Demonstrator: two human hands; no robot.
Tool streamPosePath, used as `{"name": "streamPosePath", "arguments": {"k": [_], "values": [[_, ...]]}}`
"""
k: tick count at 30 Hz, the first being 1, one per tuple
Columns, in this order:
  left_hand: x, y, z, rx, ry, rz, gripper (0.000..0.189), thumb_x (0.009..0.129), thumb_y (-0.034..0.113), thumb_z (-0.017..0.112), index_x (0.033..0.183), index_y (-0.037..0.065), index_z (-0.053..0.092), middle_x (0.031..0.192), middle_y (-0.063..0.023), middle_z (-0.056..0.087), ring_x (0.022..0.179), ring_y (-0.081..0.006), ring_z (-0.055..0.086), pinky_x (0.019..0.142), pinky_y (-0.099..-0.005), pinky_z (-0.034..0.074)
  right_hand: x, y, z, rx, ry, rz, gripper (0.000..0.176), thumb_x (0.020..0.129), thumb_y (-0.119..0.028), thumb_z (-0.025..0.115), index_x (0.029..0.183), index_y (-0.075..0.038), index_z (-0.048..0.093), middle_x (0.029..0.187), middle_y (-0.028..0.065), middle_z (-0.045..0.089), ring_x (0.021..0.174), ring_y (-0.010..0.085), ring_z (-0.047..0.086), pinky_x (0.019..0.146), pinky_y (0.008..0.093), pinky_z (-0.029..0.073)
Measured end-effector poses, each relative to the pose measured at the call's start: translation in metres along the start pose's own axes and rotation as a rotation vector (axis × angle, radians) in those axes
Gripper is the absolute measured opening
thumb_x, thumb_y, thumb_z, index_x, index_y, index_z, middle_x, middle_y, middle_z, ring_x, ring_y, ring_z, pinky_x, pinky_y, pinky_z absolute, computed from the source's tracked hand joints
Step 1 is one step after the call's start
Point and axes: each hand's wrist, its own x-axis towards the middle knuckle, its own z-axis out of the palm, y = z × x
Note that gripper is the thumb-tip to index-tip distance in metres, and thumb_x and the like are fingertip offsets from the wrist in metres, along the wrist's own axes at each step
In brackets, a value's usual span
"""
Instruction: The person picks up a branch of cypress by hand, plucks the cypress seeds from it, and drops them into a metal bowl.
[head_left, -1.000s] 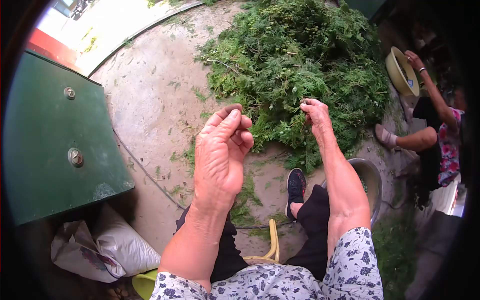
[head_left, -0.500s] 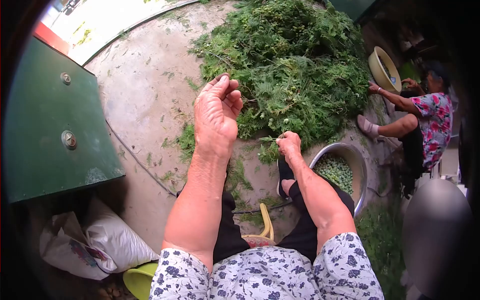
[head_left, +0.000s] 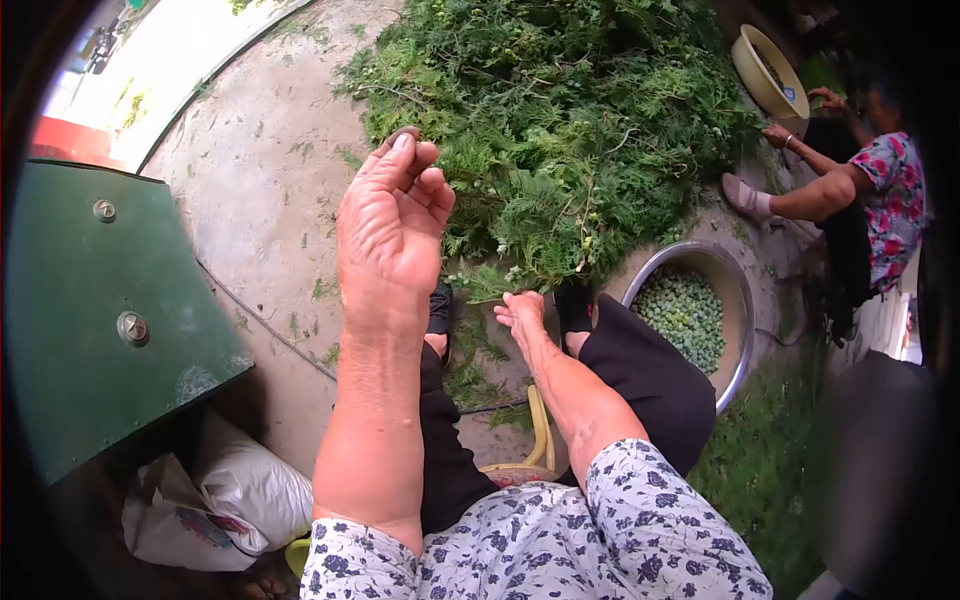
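My left hand is raised over the near left edge of a large heap of cut evergreen branches, palm up. Its fingers curl in with dark-stained tips; whether anything lies between them I cannot make out. Lower down, between my knees, my right hand pinches at a small green evergreen sprig with thumb and forefinger, the other fingers loosely stretched. Right of my right knee stands a metal basin partly filled with small green cones.
A person sits at the right, one hand near the heap, beside a cream basin. A green metal box and white sacks stand at left. A cable crosses the floor. Part of a yellow-framed stool shows below me.
My view has shifted. My right hand has moved left and lower, and its outer fingers have loosened. The left hand keeps its curled pose, slightly higher and further left.
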Motion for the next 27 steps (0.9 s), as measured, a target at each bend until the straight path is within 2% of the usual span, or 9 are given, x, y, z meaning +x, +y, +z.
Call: {"name": "streamPosePath", "arguments": {"k": [3, 5, 9, 11, 12, 15, 17, 18, 27], "values": [[0.002, -0.002, 0.003, 0.013, 0.015, -0.006, 0.005, 0.085, 0.01, 0.059, 0.088, 0.008, 0.056, 0.076, -0.0024, 0.059, 0.061, -0.0106, 0.054, 0.057, -0.0236, 0.047, 0.014, -0.006, -0.008, -0.229, 0.131, -0.107, 0.021, 0.076, -0.003, 0.063, 0.09, -0.004, 0.048, 0.078, 0.0111, 0.058, 0.056, 0.0226, 0.061, 0.042, 0.0341, 0.05], [0.0, -0.005, 0.006, 0.017, -0.001, -0.031, 0.006, 0.084, 0.01, 0.06, 0.088, 0.008, 0.056, 0.076, -0.0024, 0.059, 0.061, -0.0105, 0.053, 0.057, -0.0239, 0.046, 0.01, -0.018, -0.017, -0.055, 0.199, -0.121, 0.015, 0.079, -0.007, 0.062, 0.093, -0.005, 0.057, 0.075, 0.0075, 0.058, 0.045, 0.0168, 0.055, 0.031, 0.0278, 0.038], [-0.002, -0.01, 0.009, 0.021, -0.034, -0.038, 0.008, 0.084, 0.009, 0.06, 0.091, 0.007, 0.057, 0.077, -0.0027, 0.059, 0.062, -0.0107, 0.053, 0.057, -0.0237, 0.046, 0.005, -0.034, -0.03, -0.128, 0.275, -0.327, 0.016, 0.077, -0.005, 0.061, 0.093, -0.007, 0.061, 0.08, 0.0085, 0.059, 0.054, 0.0216, 0.058, 0.041, 0.0309, 0.043], [-0.002, -0.012, 0.009, 0.041, -0.038, -0.04, 0.009, 0.084, 0.009, 0.06, 0.092, 0.007, 0.057, 0.077, -0.0029, 0.059, 0.063, -0.0106, 0.053, 0.058, -0.0237, 0.046, -0.015, -0.059, -0.037, -0.482, 0.607, -0.853, 0.016, 0.076, -0.009, 0.061, 0.091, -0.008, 0.063, 0.102, 0.0143, 0.056, 0.101, 0.0274, 0.053, 0.082, 0.0449, 0.043], [-0.002, -0.013, 0.008, 0.041, -0.041, -0.041, 0.009, 0.084, 0.009, 0.06, 0.092, 0.007, 0.057, 0.077, -0.0029, 0.059, 0.063, -0.0106, 0.053, 0.058, -0.0237, 0.046, -0.025, -0.072, -0.037, -0.48, 0.609, -0.853, 0.016, 0.076, -0.009, 0.061, 0.091, -0.008, 0.063, 0.102, 0.0143, 0.056, 0.101, 0.0274, 0.053, 0.082, 0.0449, 0.043], [-0.002, -0.014, 0.008, 0.044, -0.066, -0.045, 0.01, 0.084, 0.01, 0.06, 0.093, 0.006, 0.057, 0.077, -0.0029, 0.059, 0.063, -0.0107, 0.053, 0.059, -0.0239, 0.046, -0.04, -0.103, -0.035, -0.73, 0.846, -0.847, 0.022, 0.075, -0.013, 0.062, 0.097, -0.011, 0.063, 0.125, 0.012, 0.042, 0.116, 0.0296, 0.039, 0.092, 0.0473, 0.035], [-0.004, -0.013, 0.008, 0.047, -0.052, -0.046, 0.011, 0.085, 0.01, 0.06, 0.095, 0.006, 0.057, 0.078, -0.0025, 0.059, 0.063, -0.0108, 0.054, 0.06, -0.0241, 0.046, -0.036, -0.114, -0.033, -1.104, 0.796, -0.609, 0.026, 0.075, -0.016, 0.063, 0.1, -0.011, 0.062, 0.131, 0.0087, 0.035, 0.12, 0.0341, 0.03, 0.094, 0.0525, 0.028], [-0.003, -0.013, 0.008, 0.047, -0.059, -0.041, 0.012, 0.085, 0.01, 0.06, 0.096, 0.006, 0.057, 0.078, -0.0024, 0.059, 0.063, -0.0108, 0.054, 0.06, -0.024, 0.046, -0.029, -0.119, -0.033, -1.154, 0.803, -0.553, 0.031, 0.074, -0.016, 0.063, 0.105, -0.011, 0.059, 0.125, 0.0066, 0.04, 0.119, 0.0347, 0.031, 0.095, 0.0568, 0.026], [-0.006, -0.017, 0.007, 0.061, -0.099, -0.036, 0.011, 0.086, 0.01, 0.058, 0.096, 0.005, 0.057, 0.078, -0.0026, 0.059, 0.062, -0.0104, 0.054, 0.058, -0.0237, 0.047, -0.076, -0.158, -0.021, -0.999, 0.794, -0.605, 0.024, 0.074, -0.018, 0.063, 0.096, -0.009, 0.059, 0.107, 0.0066, 0.051, 0.108, 0.0295, 0.043, 0.095, 0.0552, 0.026]]}}
